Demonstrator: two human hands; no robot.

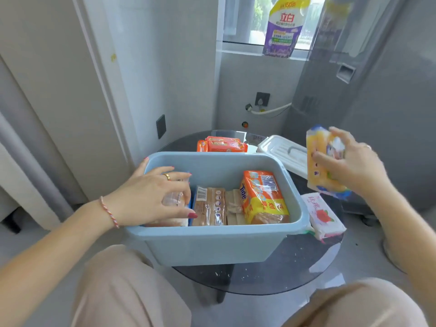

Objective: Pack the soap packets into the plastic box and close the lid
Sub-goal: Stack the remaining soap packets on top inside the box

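A round dark glass table (278,272) carries a pale blue rectangular plastic box (212,244), which stands open at its near edge. The white ribbed plastic lid (285,152) lies behind the box on the right, so closing is judged to be a later step. Inside the box, an orange and yellow Tide soap packet (263,197) leans at the right end, brown clear-wrapped soap packets (210,206) lie in the middle, and space is left above them.

The left hand (151,197) is lowered into the left end of the box, its fingers (181,175) curled around a clear-wrapped packet (173,199) that is being settled against the wall. The right hand (354,166) is raised to the right of the box, its fingers pinching a yellow and blue soap packet (323,161) held upright.

For a tidy fit, the left packet is best pressed flat into its corner, and the yellow packet laid flat on the brown ones. A pink and white floral packet (323,215) beside the box and orange packets (224,145) behind it are not yet packed.
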